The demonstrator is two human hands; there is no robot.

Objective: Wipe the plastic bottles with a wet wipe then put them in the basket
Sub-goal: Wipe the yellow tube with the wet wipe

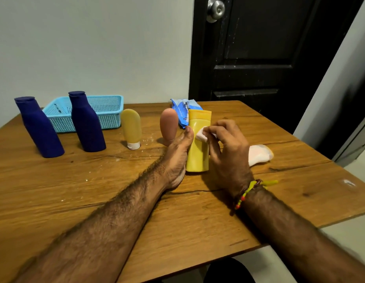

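Left hand clasps the light, slick yellow bottle mid-body, at twelve o'clock; right hand pinches the soft wipe against it.

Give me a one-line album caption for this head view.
Left hand steadies a yellow bottle while the right hand wipes it.

Basket behind two bottles

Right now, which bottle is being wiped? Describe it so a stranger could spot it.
On the wooden table, look just in front of the blue wipes pack. The yellow bottle stands there, gripped by the left hand; unlike the other bottles, it has a white wipe against it.
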